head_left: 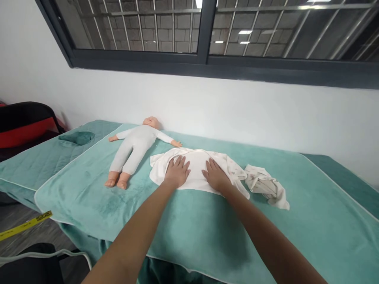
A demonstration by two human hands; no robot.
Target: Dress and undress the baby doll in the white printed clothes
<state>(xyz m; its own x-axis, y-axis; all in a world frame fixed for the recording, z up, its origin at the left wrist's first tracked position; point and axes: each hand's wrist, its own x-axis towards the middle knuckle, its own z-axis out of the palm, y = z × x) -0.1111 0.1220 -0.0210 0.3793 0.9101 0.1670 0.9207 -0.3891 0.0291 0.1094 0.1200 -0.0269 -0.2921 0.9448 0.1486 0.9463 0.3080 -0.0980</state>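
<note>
A white baby garment (196, 163) lies spread flat on a teal blanket (192, 228) that covers the table. My left hand (177, 172) rests palm down on the garment's left part, fingers stretched out. My right hand (216, 175) lies flat on its right part, fingers spread too. Neither hand grips the cloth. To the left lies a baby doll (133, 150) in a pale grey suit, on its back with arms out and head toward the wall. A second crumpled white cloth (266, 185) sits to the right of the garment.
A white wall and a dark-framed window (204, 35) stand right behind the table. A lower teal-covered surface (38, 157) with a small teal cloth (77, 137) adjoins on the left. A black and red chair (23, 122) is at far left. Yellow tape (25, 225) marks the floor.
</note>
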